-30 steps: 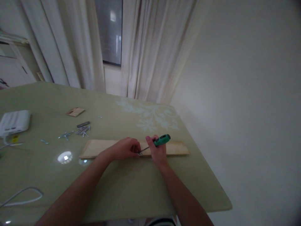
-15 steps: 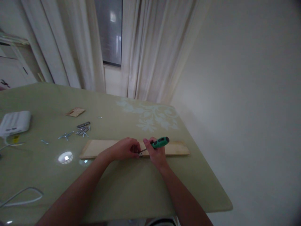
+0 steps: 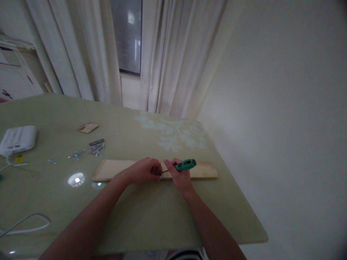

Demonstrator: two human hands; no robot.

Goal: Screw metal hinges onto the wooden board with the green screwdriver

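A long pale wooden board [image 3: 114,170] lies flat on the green table. My right hand [image 3: 180,177] is wrapped round a screwdriver [image 3: 185,164] with a green and black handle, its shaft pointing left. Close to the shaft's tip, at the board's near edge, sits a small metal piece [image 3: 162,177], partly hidden by fingers. My left hand [image 3: 148,169] rests over the board with its fingers pinched together at that spot. What they pinch is too small and covered to make out.
Left of the board lie several screws [image 3: 77,154] and metal strips [image 3: 97,142]. Behind them is a small wooden piece [image 3: 87,128]. A white box-shaped device [image 3: 18,140] and a white cable [image 3: 29,223] are at the far left. A wall [image 3: 284,126] stands to the right.
Both hands keep almost the same place at the board's near edge. The screwdriver's handle has shifted very slightly to the right and down.
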